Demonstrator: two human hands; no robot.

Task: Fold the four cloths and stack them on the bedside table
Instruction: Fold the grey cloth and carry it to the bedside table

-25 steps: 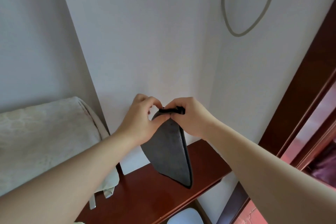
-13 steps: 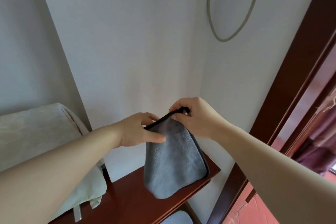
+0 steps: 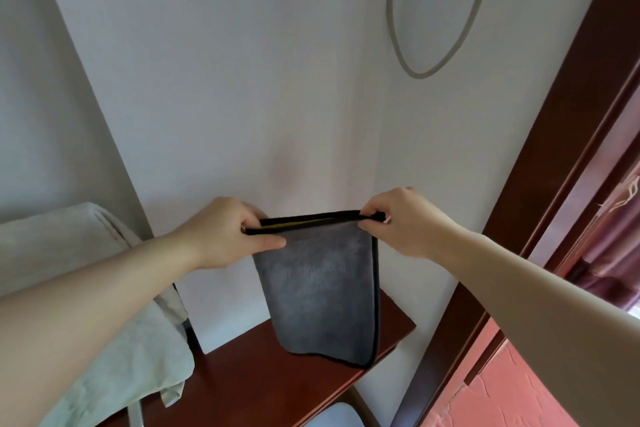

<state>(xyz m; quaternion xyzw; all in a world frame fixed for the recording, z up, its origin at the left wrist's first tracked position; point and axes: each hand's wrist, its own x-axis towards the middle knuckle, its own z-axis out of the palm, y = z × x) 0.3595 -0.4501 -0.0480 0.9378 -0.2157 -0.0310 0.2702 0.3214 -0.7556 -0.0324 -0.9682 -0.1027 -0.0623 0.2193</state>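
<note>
I see both hands pinching the grey cloth [image 3: 320, 291] by its top corners, left hand [image 3: 221, 236] and right hand [image 3: 401, 222] apart, the cloth hanging doubled above the wooden counter [image 3: 263, 381].

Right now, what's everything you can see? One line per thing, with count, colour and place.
cloth: one, grey with black edging, hanging by its top edge over the bedside table
bedside table: one, reddish-brown wood, lower centre against the wall
bedding: one, cream, left, draping beside the table
cable: one, grey, looped on the wall, upper right
door frame: one, dark brown, right
pale rounded object: one, whitish, below the table, mostly cut off
left hand: pinches the cloth's top left corner
right hand: pinches its top right corner
</note>
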